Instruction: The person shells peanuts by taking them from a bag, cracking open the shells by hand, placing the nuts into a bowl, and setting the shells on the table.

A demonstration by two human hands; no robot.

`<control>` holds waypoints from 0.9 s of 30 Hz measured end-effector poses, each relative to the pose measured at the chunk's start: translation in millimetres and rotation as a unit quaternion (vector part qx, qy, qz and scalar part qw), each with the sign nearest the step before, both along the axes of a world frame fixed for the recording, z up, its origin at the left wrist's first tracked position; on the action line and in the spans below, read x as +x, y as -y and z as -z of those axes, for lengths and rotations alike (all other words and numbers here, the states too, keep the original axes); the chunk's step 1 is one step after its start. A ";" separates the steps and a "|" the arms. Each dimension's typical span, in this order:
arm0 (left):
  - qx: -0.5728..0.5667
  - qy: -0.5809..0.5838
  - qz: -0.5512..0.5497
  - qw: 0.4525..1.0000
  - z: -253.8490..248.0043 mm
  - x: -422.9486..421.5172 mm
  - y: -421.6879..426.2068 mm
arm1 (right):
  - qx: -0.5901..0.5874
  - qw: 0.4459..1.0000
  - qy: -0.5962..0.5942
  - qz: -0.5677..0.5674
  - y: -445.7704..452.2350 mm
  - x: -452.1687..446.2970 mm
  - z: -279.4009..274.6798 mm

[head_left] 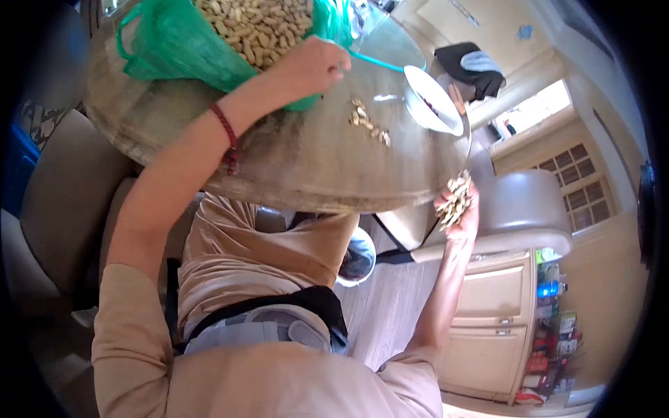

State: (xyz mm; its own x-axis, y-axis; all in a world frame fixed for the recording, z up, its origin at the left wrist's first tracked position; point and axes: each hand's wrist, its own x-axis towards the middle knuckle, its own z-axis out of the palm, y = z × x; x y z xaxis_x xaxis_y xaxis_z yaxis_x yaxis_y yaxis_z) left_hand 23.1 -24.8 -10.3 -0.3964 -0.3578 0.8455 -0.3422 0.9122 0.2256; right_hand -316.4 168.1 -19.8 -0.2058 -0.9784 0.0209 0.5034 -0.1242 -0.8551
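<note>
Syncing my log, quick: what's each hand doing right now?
Left hand: fingers curled; whether it holds anything can't be told.
Right hand: cupped, holding peanut shells.

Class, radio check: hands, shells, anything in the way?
Right hand holding peanut shells past table edge. Left hand over table, contents unclear. White bowl near edge.

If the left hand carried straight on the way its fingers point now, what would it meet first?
Probably the white bowl, across the table from the left hand. The bag's thin green strand runs close to that line; depth is unclear, so it might catch first.
</note>
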 end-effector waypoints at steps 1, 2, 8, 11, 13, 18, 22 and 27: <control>-0.002 0.007 -0.016 1.000 -2.5 0.3 -2.2 | 0.033 0.999 0.001 0.029 -16.4 -8.7 21.3; -0.006 0.014 -0.035 0.999 -5.2 1.1 -3.3 | 0.064 0.996 0.003 0.054 -29.6 -18.1 45.6; 0.038 0.031 -0.054 0.997 -16.7 -0.3 -15.4 | 0.229 0.955 -0.030 0.188 -50.3 -70.0 215.5; 0.020 0.034 -0.040 0.998 -17.1 -0.1 -15.2 | 0.274 0.938 -0.065 0.202 -41.5 -92.0 285.5; 0.022 0.031 -0.032 0.999 -17.4 1.1 -15.9 | 0.263 0.950 -0.072 0.152 -36.8 -100.9 327.2; 0.019 0.016 -0.029 0.999 -16.5 1.4 -13.2 | 0.397 0.833 -0.240 0.301 -51.2 -79.2 326.1; 0.008 0.017 -0.063 0.998 -12.8 0.4 -9.4 | 0.244 0.870 -0.128 0.408 -51.9 -71.3 300.2; -0.026 -0.004 -0.054 0.998 -10.7 -1.2 -6.8 | -0.036 0.838 -0.313 0.445 -45.6 -16.5 134.7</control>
State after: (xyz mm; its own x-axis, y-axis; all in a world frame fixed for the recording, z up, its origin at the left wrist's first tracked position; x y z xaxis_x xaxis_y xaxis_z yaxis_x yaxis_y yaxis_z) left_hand 21.8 -18.0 0.4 -0.3517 -0.3531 0.8670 -0.4375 0.8808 0.1812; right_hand -332.9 213.7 -154.5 -0.7803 -0.4340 0.4503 -0.3608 -0.2758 -0.8909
